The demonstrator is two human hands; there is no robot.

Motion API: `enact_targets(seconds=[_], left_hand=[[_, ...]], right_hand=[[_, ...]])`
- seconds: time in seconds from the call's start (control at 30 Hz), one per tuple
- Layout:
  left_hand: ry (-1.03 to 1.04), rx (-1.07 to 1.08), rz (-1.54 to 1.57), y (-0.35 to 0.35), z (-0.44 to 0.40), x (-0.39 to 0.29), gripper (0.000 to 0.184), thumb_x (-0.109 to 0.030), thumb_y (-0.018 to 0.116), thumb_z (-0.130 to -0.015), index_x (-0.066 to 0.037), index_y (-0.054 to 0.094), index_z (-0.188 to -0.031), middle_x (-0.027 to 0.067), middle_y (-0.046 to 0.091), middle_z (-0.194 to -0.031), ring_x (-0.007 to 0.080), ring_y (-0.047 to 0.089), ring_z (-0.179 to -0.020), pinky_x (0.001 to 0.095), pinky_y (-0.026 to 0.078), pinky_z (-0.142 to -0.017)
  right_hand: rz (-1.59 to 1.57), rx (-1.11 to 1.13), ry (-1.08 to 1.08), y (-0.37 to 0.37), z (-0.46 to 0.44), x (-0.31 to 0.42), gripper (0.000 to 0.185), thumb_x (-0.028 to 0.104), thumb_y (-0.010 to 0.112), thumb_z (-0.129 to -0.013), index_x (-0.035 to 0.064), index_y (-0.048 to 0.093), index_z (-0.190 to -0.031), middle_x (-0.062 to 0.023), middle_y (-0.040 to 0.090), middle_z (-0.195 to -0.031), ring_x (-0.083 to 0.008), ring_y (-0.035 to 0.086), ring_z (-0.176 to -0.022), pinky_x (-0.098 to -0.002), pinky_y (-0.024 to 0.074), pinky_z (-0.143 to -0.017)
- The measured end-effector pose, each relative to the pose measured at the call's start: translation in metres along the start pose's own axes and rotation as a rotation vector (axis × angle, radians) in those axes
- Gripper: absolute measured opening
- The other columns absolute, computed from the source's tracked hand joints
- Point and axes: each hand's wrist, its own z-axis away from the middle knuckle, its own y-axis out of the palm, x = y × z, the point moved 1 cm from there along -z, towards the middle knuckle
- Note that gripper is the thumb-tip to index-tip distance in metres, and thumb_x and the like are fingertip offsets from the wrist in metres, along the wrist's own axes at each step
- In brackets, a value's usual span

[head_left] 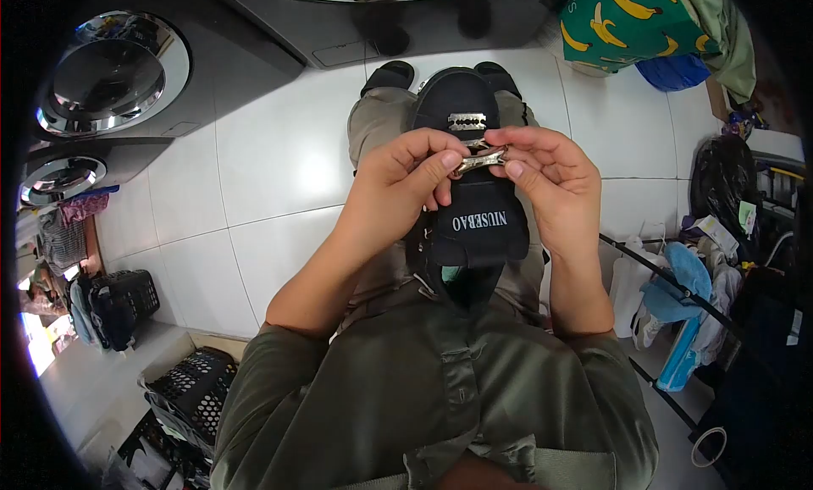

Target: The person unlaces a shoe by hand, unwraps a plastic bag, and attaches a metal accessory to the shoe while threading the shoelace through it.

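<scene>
Between my two hands is a small shiny metal piece [482, 160], curved and silver-gold, perhaps part of a safety razor head. My left hand [405, 170] pinches one end of it with thumb and fingers. At its other end, my right hand [550, 170] grips with thumb and fingertips closed. A double-edged razor blade [467, 121] lies flat just beyond, on a black bag [457, 88] resting over my lap. Beside the blade, another bit of metal is partly hidden by my fingers. The bag's flap [479, 221] carries the lettering NIUSEBAO.
Front-loading washing machines [229, 33] stand ahead and to the left on a white tiled floor [279, 160]. Black perforated baskets [199, 388] sit at the left. On the right are a green banana-print bag [622, 24], a black plastic bag [722, 181] and a rack bar [669, 278].
</scene>
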Motion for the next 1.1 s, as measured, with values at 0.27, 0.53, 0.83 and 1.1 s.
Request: enact_targets(seconds=[0.27, 0.53, 0.83, 1.1], left_hand=[[-0.019, -0.012, -0.017, 0.002, 0.001, -0.004, 0.015, -0.015, 0.056, -0.092, -0.003, 0.061, -0.098, -0.0011, 0.059, -0.079, 0.004, 0.051, -0.061, 0.0165, 0.039, -0.053], [-0.074, 0.12, 0.145, 0.01, 0.001, -0.016, 0.01, -0.008, 0.063, -0.085, -0.001, 0.061, -0.091, 0.0018, 0.061, -0.081, 0.0067, 0.058, -0.066, 0.0192, 0.046, -0.059], [0.17, -0.129, 0.464, 0.018, -0.003, 0.001, 0.012, -0.008, 0.063, -0.085, -0.004, 0.064, -0.097, 0.0009, 0.062, -0.081, 0.0074, 0.056, -0.068, 0.0201, 0.045, -0.058], [0.145, -0.084, 0.494, 0.015, -0.004, 0.003, 0.012, -0.01, 0.063, -0.086, -0.005, 0.064, -0.097, 0.0018, 0.062, -0.083, 0.0085, 0.056, -0.069, 0.0207, 0.045, -0.059]], right_hand=[[-0.033, -0.048, -0.018, 0.001, -0.003, -0.002, 0.024, -0.009, 0.054, -0.084, -0.0063, 0.056, -0.108, -0.0146, 0.063, -0.106, -0.0178, 0.063, -0.095, -0.0277, 0.0505, -0.084], [0.043, 0.049, -0.081, 0.025, -0.02, 0.012, 0.021, -0.006, 0.056, -0.084, -0.006, 0.056, -0.106, -0.0158, 0.061, -0.107, -0.0214, 0.063, -0.094, -0.03, 0.0498, -0.084], [0.247, 0.023, -0.299, 0.027, -0.014, 0.002, 0.025, -0.002, 0.062, -0.081, -0.0029, 0.061, -0.106, -0.0092, 0.058, -0.102, -0.0127, 0.059, -0.082, -0.0231, 0.0481, -0.07], [0.652, 0.128, -0.515, 0.025, -0.021, 0.016, 0.03, -0.004, 0.063, -0.077, 0.0007, 0.063, -0.107, -0.0101, 0.06, -0.095, -0.0189, 0.061, -0.079, -0.0264, 0.0489, -0.066]])
